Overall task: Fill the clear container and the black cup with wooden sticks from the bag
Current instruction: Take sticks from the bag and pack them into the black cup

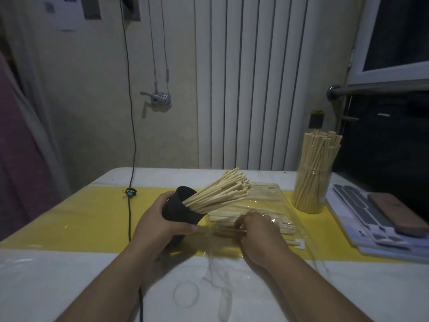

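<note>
My left hand (160, 218) grips the black cup (178, 209), tilted to the right above the table, with a thick bundle of wooden sticks (220, 192) poking out of its mouth. Just right of it, my right hand (257, 231) reaches into the clear plastic bag (262, 205), fingers closed over loose sticks (285, 225) lying flat inside. The clear container (311, 194) stands upright at the right, packed full of sticks that rise well above its rim.
A black cable (128, 217) runs down the wall and across the yellow strip of the table (81, 219). Flat trays with a brown case (394, 214) lie at the right edge. A rubber band (186, 293) lies near the front.
</note>
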